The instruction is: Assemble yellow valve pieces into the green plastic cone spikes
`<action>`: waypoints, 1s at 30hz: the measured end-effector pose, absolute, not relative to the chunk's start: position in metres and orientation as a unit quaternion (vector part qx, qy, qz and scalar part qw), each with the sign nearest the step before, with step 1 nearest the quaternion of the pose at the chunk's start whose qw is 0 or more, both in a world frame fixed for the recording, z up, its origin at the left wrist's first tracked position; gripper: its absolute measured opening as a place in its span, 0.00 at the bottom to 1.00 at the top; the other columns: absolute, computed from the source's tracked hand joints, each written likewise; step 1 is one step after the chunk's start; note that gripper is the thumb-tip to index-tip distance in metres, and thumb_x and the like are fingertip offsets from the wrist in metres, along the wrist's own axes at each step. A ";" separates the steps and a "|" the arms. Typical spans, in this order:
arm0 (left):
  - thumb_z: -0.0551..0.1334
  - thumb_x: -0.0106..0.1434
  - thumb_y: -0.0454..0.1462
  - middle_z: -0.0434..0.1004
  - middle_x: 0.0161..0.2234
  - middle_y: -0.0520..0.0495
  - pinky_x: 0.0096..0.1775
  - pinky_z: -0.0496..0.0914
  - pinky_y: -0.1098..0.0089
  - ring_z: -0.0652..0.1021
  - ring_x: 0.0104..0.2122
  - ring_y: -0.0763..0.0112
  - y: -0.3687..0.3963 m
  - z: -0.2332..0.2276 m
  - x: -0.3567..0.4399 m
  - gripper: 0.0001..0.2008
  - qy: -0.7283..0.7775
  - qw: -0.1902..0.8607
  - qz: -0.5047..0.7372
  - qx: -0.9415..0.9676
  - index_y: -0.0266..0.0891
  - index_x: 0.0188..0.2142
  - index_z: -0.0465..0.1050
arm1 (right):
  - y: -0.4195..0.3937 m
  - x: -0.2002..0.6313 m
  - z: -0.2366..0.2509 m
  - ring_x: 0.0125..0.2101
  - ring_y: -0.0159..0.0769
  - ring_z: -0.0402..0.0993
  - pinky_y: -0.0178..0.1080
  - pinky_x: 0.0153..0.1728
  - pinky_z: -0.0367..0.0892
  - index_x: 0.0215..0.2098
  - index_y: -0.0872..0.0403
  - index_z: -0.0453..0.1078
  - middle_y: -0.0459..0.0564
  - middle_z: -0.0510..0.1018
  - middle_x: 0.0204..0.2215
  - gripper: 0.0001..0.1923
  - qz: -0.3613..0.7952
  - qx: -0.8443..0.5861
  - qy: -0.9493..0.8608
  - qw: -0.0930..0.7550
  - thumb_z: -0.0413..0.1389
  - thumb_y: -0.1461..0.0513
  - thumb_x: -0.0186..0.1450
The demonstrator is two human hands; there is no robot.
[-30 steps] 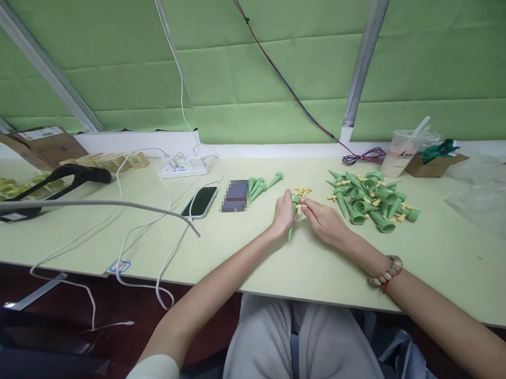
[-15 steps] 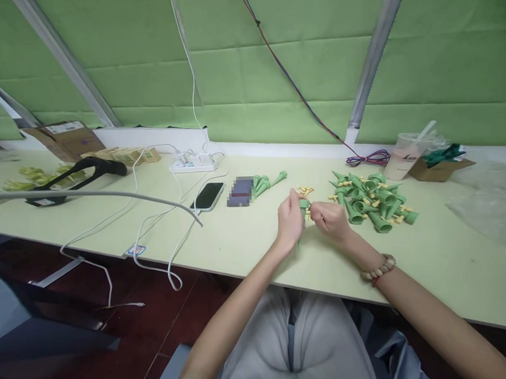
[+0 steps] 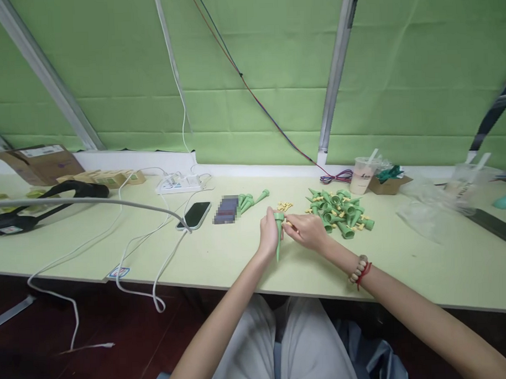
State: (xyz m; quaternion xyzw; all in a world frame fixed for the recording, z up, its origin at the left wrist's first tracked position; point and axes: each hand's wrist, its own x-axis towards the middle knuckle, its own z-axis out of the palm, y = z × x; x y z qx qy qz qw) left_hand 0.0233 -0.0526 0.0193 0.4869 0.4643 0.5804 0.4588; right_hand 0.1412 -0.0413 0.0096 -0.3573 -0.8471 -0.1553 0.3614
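Green panels fill the whole back, and below them runs the long pale table! Far left, near its back edge, sits a cardboard box; right of centre, a heap of green cones with yellow bits mixed in. Over the middle, set back from the front edge, the left hand has its fingers curled snugly round something, the right hand close beside it, fingertips pinched together. Look: the left has one green cone, collar up, tip towards the front edge. Just beyond, nearer the back edge, yellow pieces lie scattered. Smallest of all, pinched in the right fingertips beside the cone: a yellow fitting.
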 end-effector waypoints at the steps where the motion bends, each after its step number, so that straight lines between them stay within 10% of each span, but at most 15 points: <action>1: 0.42 0.63 0.46 0.54 0.09 0.56 0.16 0.53 0.76 0.58 0.10 0.78 -0.052 0.022 0.024 0.23 0.471 0.491 0.550 0.485 0.37 0.19 0.61 | -0.042 0.146 0.011 0.20 0.29 0.68 0.33 0.22 0.50 0.26 0.56 0.68 0.49 0.74 0.20 0.21 -0.194 -0.349 -0.849 0.347 0.40 0.56 0.67; 6: 0.42 0.63 0.45 0.53 0.08 0.56 0.16 0.53 0.75 0.57 0.09 0.78 -0.058 0.030 0.027 0.22 0.474 0.542 0.495 0.486 0.38 0.18 0.60 | -0.049 0.161 0.011 0.23 0.31 0.69 0.33 0.24 0.52 0.33 0.57 0.67 0.51 0.74 0.24 0.20 -0.213 -0.319 -0.866 0.322 0.36 0.58 0.69; 17: 0.37 0.65 0.44 0.72 0.22 0.50 0.28 0.61 0.73 0.70 0.20 0.74 -0.077 0.014 0.015 0.24 0.478 0.144 0.547 0.671 0.39 0.32 0.69 | -0.087 0.152 0.010 0.19 0.29 0.61 0.31 0.22 0.52 0.25 0.52 0.57 0.43 0.66 0.18 0.15 0.030 -0.374 -0.852 0.365 0.39 0.58 0.68; 30: 0.45 0.61 0.40 0.74 0.21 0.45 0.28 0.60 0.73 0.72 0.22 0.70 -0.073 0.003 0.015 0.18 0.404 -0.003 0.552 0.730 0.40 0.30 0.73 | -0.097 0.159 0.002 0.17 0.29 0.60 0.32 0.22 0.52 0.25 0.52 0.57 0.40 0.63 0.16 0.15 0.122 -0.412 -0.818 0.381 0.39 0.56 0.67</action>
